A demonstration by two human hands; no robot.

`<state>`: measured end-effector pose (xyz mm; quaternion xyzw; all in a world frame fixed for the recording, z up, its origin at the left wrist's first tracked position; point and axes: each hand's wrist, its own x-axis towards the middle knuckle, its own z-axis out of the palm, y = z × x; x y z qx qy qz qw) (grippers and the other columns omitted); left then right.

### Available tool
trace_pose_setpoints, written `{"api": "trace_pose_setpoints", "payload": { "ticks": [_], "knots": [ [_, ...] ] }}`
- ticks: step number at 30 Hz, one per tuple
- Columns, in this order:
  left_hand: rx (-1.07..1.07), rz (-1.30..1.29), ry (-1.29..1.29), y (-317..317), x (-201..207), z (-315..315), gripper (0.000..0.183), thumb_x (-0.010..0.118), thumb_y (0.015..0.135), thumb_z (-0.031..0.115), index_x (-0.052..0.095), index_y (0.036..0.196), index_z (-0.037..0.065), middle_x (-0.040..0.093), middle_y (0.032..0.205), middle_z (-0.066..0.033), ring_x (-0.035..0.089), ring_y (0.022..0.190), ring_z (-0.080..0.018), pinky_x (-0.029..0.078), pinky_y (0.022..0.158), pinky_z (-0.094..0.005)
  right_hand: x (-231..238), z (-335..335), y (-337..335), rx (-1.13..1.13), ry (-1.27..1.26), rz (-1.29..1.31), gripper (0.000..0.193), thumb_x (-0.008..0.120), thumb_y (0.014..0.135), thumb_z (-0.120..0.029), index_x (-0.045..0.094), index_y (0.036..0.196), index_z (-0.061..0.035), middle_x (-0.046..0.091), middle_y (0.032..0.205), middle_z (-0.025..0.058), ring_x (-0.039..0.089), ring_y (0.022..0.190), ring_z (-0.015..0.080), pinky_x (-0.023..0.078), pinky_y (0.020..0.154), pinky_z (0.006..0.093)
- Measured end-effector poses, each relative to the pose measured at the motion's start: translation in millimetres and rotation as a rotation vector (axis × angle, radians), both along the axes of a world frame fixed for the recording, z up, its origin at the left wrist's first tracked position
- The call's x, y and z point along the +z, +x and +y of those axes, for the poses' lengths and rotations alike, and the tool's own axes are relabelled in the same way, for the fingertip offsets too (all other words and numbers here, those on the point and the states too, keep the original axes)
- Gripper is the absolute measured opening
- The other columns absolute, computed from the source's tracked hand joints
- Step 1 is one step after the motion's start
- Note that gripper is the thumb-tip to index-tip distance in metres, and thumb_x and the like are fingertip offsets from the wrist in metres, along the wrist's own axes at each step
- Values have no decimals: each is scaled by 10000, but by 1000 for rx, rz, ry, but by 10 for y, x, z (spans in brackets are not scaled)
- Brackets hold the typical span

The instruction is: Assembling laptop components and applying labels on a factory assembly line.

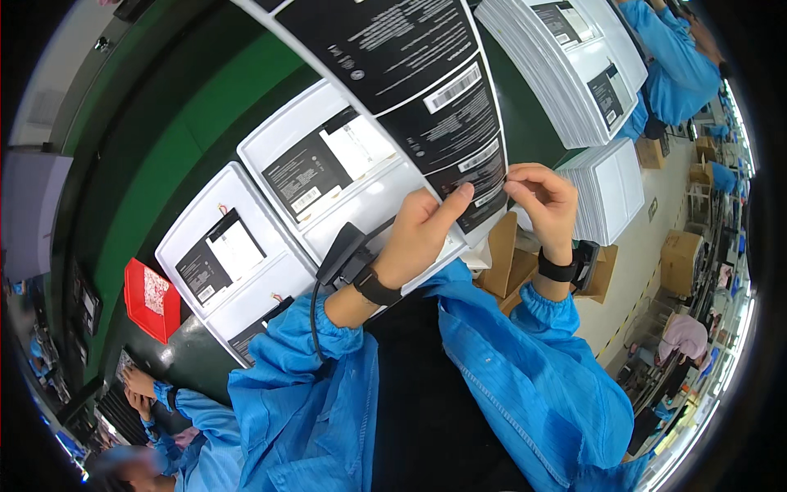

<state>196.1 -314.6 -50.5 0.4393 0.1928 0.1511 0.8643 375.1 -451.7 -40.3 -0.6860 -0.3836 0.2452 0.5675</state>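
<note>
A long sheet of black labels (447,107) with white print and barcodes hangs in front of me, running up past the top edge of the view. My left hand (418,234) grips its lower end, thumb on top and the other fingers hidden beneath. At the sheet's lower right edge, the thumb and forefinger of my right hand (545,201) are pinched together on the label sheet's rim. Whether a label corner is lifted there is too small to tell. Below the sheet lies a white tray (348,217) holding a flat black-and-white pack (307,176).
Another white tray (193,238) with similar packs and small coloured wires sits left, beside a red bin (152,303). Stacked white trays (566,90) rise at upper right, above another stack (611,193). An open cardboard box (512,258) stands below my right hand. Co-workers in blue sit nearby.
</note>
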Motion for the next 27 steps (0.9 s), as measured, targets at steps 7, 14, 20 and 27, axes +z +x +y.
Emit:
{"api": "trace_pose_setpoints", "payload": {
  "ticks": [7,14,20,27],
  "knots": [
    [135,-119,-171,50,73,-110,258,650,1004,118,683,1217,-25,707,1131,-36,622,999,-82,493,866,-242,168,123,-49,15,-31,-261,120,786,813,26,761,930,28,765,910,109,717,800,141,555,705,243],
    [162,-119,-97,30,73,-140,249,674,984,104,678,1202,-15,707,1111,-33,621,991,-81,498,864,-250,194,102,-117,-4,20,-360,134,788,798,28,764,930,17,761,914,107,719,787,170,552,675,248],
    [121,-109,41,11,132,-149,257,661,989,87,659,1226,-15,698,1141,-42,629,1013,-89,510,866,-253,270,71,-113,47,34,-335,126,772,814,38,725,931,30,733,926,111,713,789,171,572,678,261],
    [239,-77,142,72,108,-158,256,641,1011,111,647,1218,-40,700,1139,-55,635,1008,-104,519,866,-267,378,18,-114,121,-46,-486,123,696,856,73,611,916,8,653,985,112,664,843,228,539,740,303]
  ]
}}
